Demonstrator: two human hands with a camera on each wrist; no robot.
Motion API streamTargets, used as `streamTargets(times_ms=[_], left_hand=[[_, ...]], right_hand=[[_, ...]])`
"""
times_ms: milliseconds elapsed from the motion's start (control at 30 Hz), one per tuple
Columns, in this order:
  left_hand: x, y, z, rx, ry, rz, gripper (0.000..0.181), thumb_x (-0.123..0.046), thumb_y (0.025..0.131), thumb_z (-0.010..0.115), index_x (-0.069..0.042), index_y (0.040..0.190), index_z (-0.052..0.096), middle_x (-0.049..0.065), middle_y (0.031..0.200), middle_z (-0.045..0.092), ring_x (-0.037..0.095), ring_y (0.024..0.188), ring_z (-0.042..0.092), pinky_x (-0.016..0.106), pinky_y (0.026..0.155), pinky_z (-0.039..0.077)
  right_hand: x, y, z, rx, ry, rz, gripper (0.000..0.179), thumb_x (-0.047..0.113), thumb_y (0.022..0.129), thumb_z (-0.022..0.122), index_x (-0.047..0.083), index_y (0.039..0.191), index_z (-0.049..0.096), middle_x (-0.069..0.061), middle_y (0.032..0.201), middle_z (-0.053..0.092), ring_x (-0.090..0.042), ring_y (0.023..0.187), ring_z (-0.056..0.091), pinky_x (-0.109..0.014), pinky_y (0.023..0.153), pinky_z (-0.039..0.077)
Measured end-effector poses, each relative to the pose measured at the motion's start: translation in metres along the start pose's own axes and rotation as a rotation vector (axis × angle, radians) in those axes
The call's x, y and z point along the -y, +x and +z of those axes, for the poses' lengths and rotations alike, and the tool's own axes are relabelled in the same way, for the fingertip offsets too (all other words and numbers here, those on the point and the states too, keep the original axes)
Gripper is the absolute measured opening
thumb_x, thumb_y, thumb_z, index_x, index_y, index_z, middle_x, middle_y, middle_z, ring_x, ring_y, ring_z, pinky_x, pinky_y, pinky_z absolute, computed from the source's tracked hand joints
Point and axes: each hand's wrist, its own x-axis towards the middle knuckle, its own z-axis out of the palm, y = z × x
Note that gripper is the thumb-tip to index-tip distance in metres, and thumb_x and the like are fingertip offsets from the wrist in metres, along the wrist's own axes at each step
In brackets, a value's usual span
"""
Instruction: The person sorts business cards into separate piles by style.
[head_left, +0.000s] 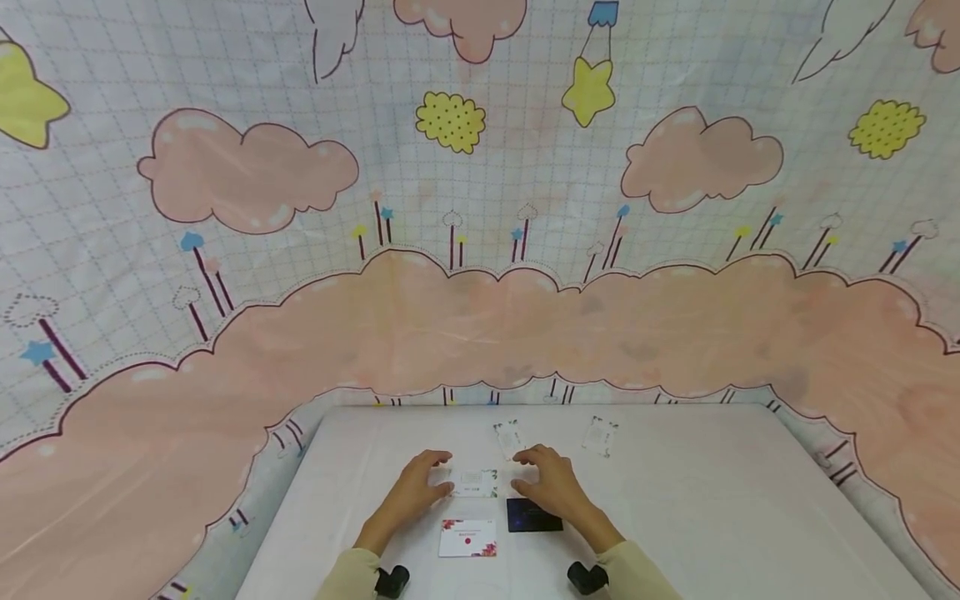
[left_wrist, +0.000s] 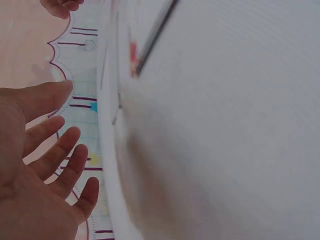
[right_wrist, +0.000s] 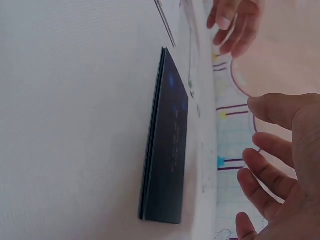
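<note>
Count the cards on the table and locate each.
5 visible: red-flowered card nearest; dark card to its right; middle card just beyond the red-flowered one; far left card and far right card at the back. More may be stacked underneath.

Head view overlooks the table (head_left: 735, 500) that wrist views skim closely.

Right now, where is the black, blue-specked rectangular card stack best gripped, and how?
Likely the short right end of the black card stack, pinched by the right hand from the right: it lies flat, its visible thickness offers an edge, and the white, red-flowered rectangular card sits near its left end.
</note>
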Motion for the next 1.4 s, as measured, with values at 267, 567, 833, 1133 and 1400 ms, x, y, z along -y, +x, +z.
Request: streamTargets(times_ms=[267, 567, 833, 1133, 1400], left_hand=[[-0.023, 0.014, 0.0, -0.055, -0.011, 0.047, 0.043, -0.015, 0.088, 0.072, -0.006, 0.128, 0.059, 0.013, 0.125, 0.063, 0.034, 0.119, 0.056, 0.053, 0.101, 0.045], [-0.034, 0.039, 0.004, -0.055, -0.074, 0.096, 0.042, -0.015, 0.091, 0.068, -0.004, 0.13, 0.058, 0.016, 0.128, 0.061, 0.034, 0.12, 0.057, 0.053, 0.102, 0.045], [-0.039, 0.056, 0.011, -0.049, -0.099, 0.082, 0.046, -0.012, 0.092, 0.066, -0.003, 0.135, 0.054, 0.017, 0.126, 0.062, 0.035, 0.119, 0.057, 0.053, 0.101, 0.046], [-0.041, 0.078, 0.021, -0.054, -0.121, 0.012, 0.046, -0.012, 0.093, 0.065, -0.005, 0.137, 0.054, 0.019, 0.127, 0.061, 0.038, 0.124, 0.053, 0.055, 0.104, 0.042], [-0.043, 0.094, 0.032, -0.049, -0.149, -0.035, 0.047, -0.01, 0.092, 0.063, 0.0, 0.137, 0.052, 0.023, 0.13, 0.06, 0.045, 0.127, 0.047, 0.059, 0.107, 0.037]], right_hand=[[-0.002, 0.001, -0.02, -0.037, 0.037, -0.002, 0.034, 0.024, 0.083, 0.077, 0.012, 0.114, 0.069, -0.001, 0.108, 0.067, -0.023, 0.102, 0.061, -0.053, 0.094, 0.041], [-0.006, 0.011, -0.029, -0.076, 0.108, 0.027, 0.034, 0.023, 0.083, 0.077, 0.01, 0.113, 0.069, -0.004, 0.108, 0.066, -0.026, 0.102, 0.061, -0.05, 0.091, 0.046], [-0.015, 0.02, -0.029, -0.073, 0.157, 0.061, 0.034, 0.02, 0.083, 0.077, 0.007, 0.114, 0.067, -0.007, 0.109, 0.066, -0.028, 0.102, 0.061, -0.047, 0.089, 0.05], [-0.026, 0.032, -0.029, -0.089, 0.211, 0.114, 0.037, 0.024, 0.082, 0.079, 0.007, 0.112, 0.067, -0.009, 0.106, 0.066, -0.028, 0.101, 0.06, -0.044, 0.086, 0.049], [-0.037, 0.037, -0.019, -0.047, 0.233, 0.224, 0.042, 0.028, 0.081, 0.079, 0.01, 0.117, 0.067, -0.009, 0.111, 0.067, -0.027, 0.105, 0.06, -0.043, 0.086, 0.051]])
